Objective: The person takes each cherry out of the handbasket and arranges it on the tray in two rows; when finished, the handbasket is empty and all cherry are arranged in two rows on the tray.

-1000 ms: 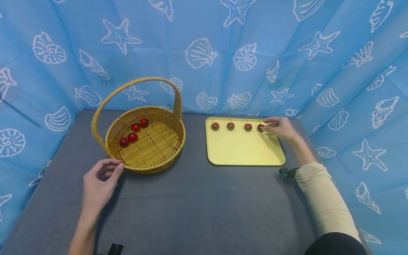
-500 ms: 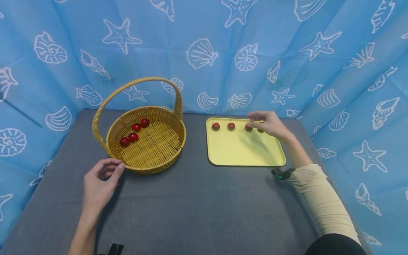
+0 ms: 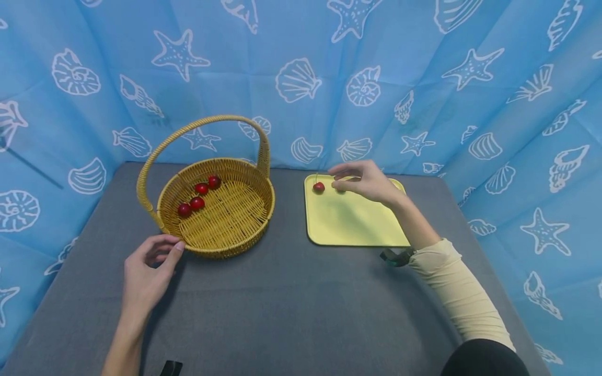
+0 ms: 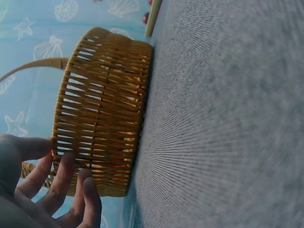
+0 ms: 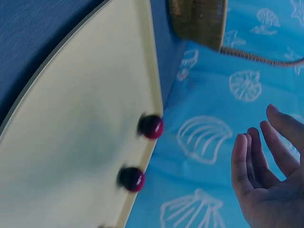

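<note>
My left hand pinches the near-left rim of a round wicker basket with a tall handle. In the left wrist view, thumb and fingertips meet at the woven basket's rim, the other fingers lying by its side. Several red cherries lie at the basket's left. My right hand is above a yellow tray, its fingers spread and nothing between them. One cherry with a stem shows left of it; a second is partly covered by the hand. The right wrist view shows two cherries apart from the hand.
A grey cloth covers the table. Behind it and at both sides hangs a blue curtain printed with white shells and starfish. A dark strap piece sits at my right wrist. The basket handle arches high.
My right hand has left the rightmost cherry, which stayed on the tray, and has moved left above the row. The left hand and the basket have kept their places.
</note>
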Motion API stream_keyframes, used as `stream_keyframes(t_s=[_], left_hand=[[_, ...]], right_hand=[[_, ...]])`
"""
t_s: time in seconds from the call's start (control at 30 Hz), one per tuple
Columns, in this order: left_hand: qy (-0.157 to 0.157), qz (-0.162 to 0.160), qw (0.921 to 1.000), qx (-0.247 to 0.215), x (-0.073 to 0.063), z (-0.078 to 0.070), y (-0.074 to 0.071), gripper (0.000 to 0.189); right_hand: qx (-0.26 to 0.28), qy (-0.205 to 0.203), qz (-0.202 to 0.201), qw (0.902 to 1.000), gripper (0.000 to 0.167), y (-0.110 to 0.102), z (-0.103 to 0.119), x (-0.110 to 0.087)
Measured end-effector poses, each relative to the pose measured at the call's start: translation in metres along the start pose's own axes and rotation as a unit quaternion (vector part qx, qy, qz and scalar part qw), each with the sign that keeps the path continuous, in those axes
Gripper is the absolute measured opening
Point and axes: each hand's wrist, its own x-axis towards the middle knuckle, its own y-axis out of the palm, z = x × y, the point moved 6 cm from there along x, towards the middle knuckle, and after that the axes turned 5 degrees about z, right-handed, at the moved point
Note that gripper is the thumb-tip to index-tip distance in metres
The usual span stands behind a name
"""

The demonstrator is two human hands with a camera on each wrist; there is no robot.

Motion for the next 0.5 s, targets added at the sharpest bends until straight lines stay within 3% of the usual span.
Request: stream_keyframes(t_s=[0.5], left_hand=[[0.014, 0.001, 0.9998, -0.011, 0.001, 0.002, -0.001, 0.023]], right_hand=[[0.015, -0.111, 0.069, 0.9913, 0.030, 0.056, 0.067, 0.041]])
